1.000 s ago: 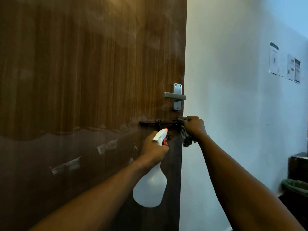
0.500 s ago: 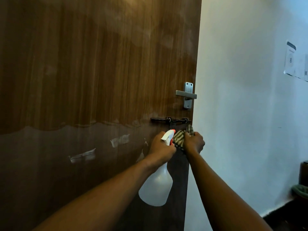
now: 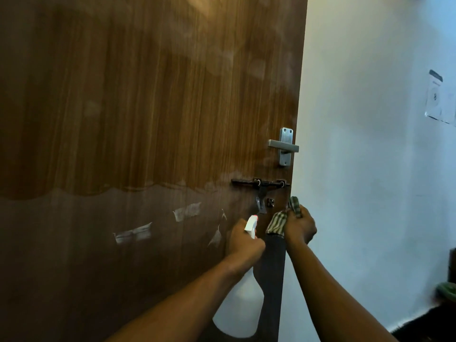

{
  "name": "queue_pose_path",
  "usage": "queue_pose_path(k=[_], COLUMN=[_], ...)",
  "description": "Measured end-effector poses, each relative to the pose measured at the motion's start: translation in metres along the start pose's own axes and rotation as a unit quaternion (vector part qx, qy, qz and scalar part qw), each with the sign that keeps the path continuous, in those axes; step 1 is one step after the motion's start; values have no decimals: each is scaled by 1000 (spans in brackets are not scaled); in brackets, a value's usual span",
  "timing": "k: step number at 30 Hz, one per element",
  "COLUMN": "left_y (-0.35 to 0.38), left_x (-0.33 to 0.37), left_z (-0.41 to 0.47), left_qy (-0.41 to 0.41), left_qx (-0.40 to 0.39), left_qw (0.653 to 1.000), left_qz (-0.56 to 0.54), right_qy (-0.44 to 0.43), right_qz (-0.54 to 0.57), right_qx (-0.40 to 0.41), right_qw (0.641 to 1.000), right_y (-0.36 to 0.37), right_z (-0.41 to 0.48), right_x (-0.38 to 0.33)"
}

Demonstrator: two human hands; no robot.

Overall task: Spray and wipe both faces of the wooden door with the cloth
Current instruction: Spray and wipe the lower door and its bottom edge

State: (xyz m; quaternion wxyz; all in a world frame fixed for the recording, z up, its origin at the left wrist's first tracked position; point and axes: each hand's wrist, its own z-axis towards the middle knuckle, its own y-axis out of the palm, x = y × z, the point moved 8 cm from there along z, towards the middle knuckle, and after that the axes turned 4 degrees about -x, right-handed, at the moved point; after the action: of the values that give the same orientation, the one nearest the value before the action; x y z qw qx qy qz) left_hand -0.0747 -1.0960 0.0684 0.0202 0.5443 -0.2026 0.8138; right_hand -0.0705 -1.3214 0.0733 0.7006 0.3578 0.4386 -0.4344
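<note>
While my right hand (image 3: 299, 227) grips the bunched striped cloth (image 3: 277, 222) at the door (image 3: 148, 119) edge, my left hand (image 3: 243, 243), just beside it, is curled round the spray bottle (image 3: 238, 314) neck. The door face runs up and left of both hands, with the bolt (image 3: 259, 183) just above them. Best approach, I reckon: flatten the cloth, stroke with the grain, work round the bolt, aim the nozzle away from the cloth hand.

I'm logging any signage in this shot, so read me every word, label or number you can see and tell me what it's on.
On the wall, the paper notice: print too small and blurred to read.
On the spray bottle, wooden door and cloth: no text visible.
</note>
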Motion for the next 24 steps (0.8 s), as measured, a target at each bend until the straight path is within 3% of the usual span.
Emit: queue_pose_path(k=[3, 8, 11, 15, 19, 24], left_y=[-10, -34, -39, -37, -34, -44], left_x=[-14, -23, -25, -25, -23, -20], left_z=[-4, 1, 2, 2, 1, -2], left_qy=[-11, 1, 14, 8, 11, 25], left_qx=[3, 19, 16, 12, 9, 5], left_qw=[1000, 1000, 1000, 1000, 1000, 1000], left_qz=[0, 11, 20, 8, -2, 3], right_qy=[-6, -216, -262, -199, -59, -28], right_qz=[43, -60, -109, -104, -62, -60], right_qx=[-13, -54, -59, -82, -84, -69], right_qw=[999, 973, 957, 971, 993, 995], right_y=[21, 50, 43, 40, 42, 35], right_z=[-23, -61, -69, -72, -79, -80], right_x=[-16, -31, -13, -10, -6, -13])
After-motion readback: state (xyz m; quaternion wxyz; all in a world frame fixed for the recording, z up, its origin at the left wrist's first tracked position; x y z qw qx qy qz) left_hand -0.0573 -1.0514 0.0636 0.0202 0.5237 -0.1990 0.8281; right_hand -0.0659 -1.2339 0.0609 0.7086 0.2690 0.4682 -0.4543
